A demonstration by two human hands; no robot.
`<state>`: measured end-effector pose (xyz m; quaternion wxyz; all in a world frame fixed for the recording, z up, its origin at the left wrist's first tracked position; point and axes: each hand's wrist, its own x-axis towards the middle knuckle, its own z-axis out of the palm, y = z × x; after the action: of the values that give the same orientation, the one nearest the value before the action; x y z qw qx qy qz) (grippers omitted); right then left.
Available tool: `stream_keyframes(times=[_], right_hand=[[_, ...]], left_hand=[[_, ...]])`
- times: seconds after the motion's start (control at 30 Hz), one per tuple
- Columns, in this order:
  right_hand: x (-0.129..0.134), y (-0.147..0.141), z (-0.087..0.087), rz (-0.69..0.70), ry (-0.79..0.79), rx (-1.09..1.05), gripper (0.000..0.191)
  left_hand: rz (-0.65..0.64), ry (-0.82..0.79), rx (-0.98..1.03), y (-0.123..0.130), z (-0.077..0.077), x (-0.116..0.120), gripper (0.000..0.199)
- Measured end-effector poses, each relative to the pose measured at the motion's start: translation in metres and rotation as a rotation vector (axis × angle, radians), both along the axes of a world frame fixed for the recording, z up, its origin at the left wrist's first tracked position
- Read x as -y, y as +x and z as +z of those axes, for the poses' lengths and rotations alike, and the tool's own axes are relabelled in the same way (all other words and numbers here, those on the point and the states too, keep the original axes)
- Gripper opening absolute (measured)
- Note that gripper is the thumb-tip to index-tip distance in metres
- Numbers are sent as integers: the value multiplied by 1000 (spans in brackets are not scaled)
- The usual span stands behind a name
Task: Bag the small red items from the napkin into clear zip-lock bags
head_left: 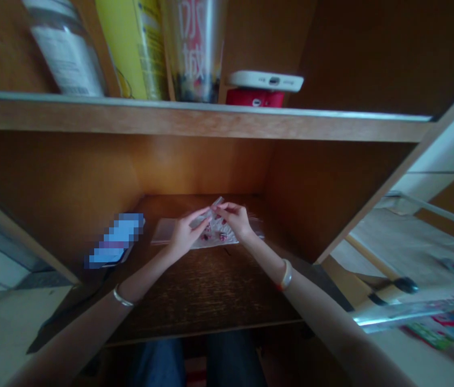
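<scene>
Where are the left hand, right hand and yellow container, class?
Left hand [184, 233]: head view, back of hand.
Right hand [239, 219]: head view, back of hand.
Yellow container [127, 45]: head view, front side.

- The left hand [184, 235] and right hand [237, 217] meet above the surface [202, 290], their fingers at a small clear piece [217, 202]; the left grip is unclear, the right pinches it.
- Beneath them, a whitish sheet [232, 240] bears small reddish bits [223, 236].
- A phone [116, 239] with a blurred-out screen lies to the left.
- Above, a shelf [194, 119] holds a jar [69, 62], a yellow container [130, 48] and a lettered cup [194, 54].
</scene>
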<state>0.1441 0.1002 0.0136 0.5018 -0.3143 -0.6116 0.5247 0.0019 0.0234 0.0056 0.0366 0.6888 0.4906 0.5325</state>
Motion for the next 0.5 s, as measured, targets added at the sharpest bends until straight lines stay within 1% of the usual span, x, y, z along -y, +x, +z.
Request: stream_keyframes(times=[0.1,0.17,0.23,0.3,0.37,0.5], right_hand=[[6,-5,-15,-53,122,3,26],[13,-6,-22,-101,234,76,24],[21,-5,-27,-118,346,175,24],[29,-4,-27,-96,422,239,26],[36,-3,-26,-75,449,254,29],[43,-2,-22,-76,490,225,28]], left_hand=[[-11,19,-7,-4,-7,1,28],[-27,48,-39,-6,-11,2,27],[-14,85,-101,-8,-15,3,27],[32,110,-170,-9,-18,3,27],[62,123,-208,-9,-20,4,29],[66,196,-242,-9,-21,5,30]])
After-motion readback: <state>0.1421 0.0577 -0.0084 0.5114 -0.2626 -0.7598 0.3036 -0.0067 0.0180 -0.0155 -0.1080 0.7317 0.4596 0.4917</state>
